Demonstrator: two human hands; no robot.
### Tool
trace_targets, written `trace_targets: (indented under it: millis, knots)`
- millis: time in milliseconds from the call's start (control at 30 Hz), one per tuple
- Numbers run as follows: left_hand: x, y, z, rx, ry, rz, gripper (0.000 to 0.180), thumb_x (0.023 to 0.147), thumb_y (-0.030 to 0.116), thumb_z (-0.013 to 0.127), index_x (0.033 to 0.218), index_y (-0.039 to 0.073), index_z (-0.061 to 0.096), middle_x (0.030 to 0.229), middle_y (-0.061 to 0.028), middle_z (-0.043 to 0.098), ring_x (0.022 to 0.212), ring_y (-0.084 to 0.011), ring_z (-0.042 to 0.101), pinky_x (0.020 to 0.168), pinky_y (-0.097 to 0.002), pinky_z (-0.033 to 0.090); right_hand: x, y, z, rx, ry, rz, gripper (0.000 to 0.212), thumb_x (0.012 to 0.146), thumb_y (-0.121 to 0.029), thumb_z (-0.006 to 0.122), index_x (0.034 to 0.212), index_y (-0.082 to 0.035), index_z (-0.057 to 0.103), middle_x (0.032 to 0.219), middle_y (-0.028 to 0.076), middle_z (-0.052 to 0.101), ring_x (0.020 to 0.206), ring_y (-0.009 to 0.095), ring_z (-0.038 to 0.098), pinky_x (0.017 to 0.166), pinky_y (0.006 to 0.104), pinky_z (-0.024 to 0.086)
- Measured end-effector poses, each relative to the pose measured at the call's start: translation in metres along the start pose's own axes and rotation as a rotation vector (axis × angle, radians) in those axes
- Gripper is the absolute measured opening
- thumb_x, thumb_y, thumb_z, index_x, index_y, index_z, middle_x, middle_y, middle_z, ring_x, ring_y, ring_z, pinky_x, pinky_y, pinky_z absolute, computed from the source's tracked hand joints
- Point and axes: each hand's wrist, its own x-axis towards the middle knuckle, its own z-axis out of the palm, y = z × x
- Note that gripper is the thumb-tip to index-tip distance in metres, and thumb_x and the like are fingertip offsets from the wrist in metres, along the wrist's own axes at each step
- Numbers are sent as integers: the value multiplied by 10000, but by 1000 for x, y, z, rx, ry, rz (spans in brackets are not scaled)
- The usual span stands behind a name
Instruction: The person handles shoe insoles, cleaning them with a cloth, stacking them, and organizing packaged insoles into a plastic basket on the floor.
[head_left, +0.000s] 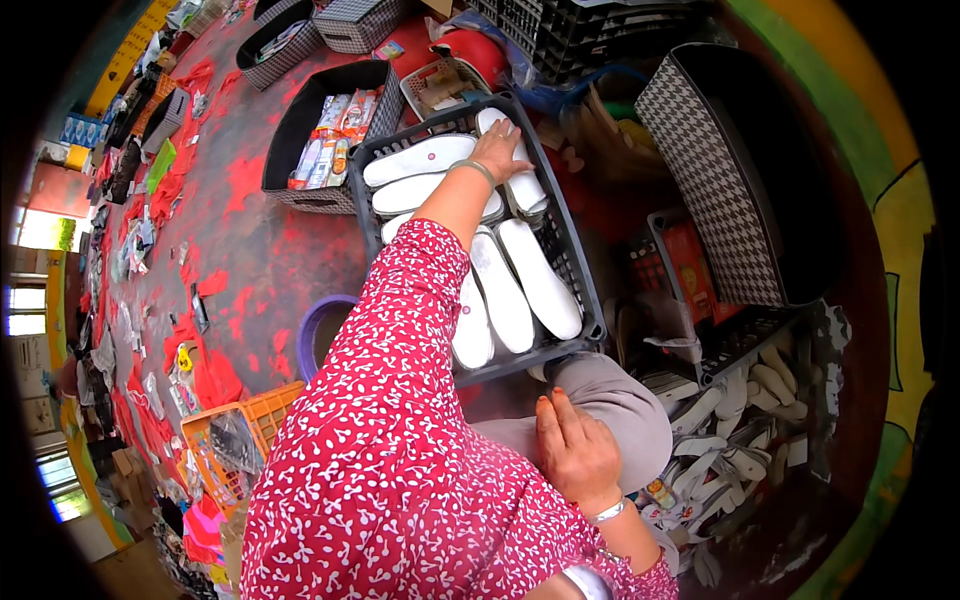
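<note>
The person is reaching forward with the left hand (500, 148), its fingers lying spread and flat on a white shoe insole (520, 180) at the far end of a dark plastic crate (590, 300); whether the fingers are curling under its edge cannot be told. The crate is sitting on the floor just in front of the person's knee (620, 410) and is holding more white insoles laid in rows. The right hand (575, 450) is resting open on that knee, holding nothing. This looks like the sorting or stacking step, with the touched insole being pressed or picked. A next move would call for pinching one insole cleanly without dragging its neighbours. A black bin of packets (330, 140) is standing beside the crate.
</note>
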Motion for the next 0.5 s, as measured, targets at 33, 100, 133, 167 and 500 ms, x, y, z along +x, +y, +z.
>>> trace_targets:
  millis: [33, 100, 133, 167, 500]
  knots:
    - [1, 0, 3, -22, -107, 15, 909, 718, 527, 647, 1376, 21, 276, 1444, -220, 185, 1352, -355, 143, 1101, -380, 170, 1, -1, 0, -1, -7, 2, 254, 754, -100, 567, 990, -14, 607, 972, 137, 632, 787, 200, 627, 601, 285, 468]
    - [-3, 7, -1, 71, -227, 7, 1006, 671, 597, 647, 1386, 16, 244, 1443, -240, 167, 1352, -373, 128, 1102, -401, 154, 1, 0, 1, -7, -16, 8, 258, 754, -104, 559, 991, -12, 606, 973, 137, 632, 788, 200, 627, 605, 286, 468]
    - [-4, 13, -4, 118, -286, 3, 1054, 647, 633, 647, 1390, 13, 228, 1442, -249, 159, 1351, -383, 121, 1103, -411, 146, 1, 0, 1, -11, -21, 11, 262, 753, -107, 555, 991, -10, 606, 973, 137, 633, 790, 200, 628, 608, 287, 468]
    - [-3, 19, -7, 118, -331, -18, 1170, 580, 688, 657, 1402, 4, 181, 1450, -265, 105, 1359, -390, 70, 1101, -438, 122, 1, 0, 1, -13, -25, 16, 265, 752, -111, 551, 991, -9, 606, 973, 137, 633, 792, 200, 628, 611, 287, 468]
    - [-3, 34, -17, 265, -465, -75, 1337, 471, 709, 699, 1416, -3, 76, 1468, -243, 35, 1370, -372, -1, 1101, -459, 80, 9, 0, -2, 15, -42, 12, 292, 741, -123, 538, 990, 18, 594, 955, 162, 629, 798, 216, 623, 618, 285, 474]
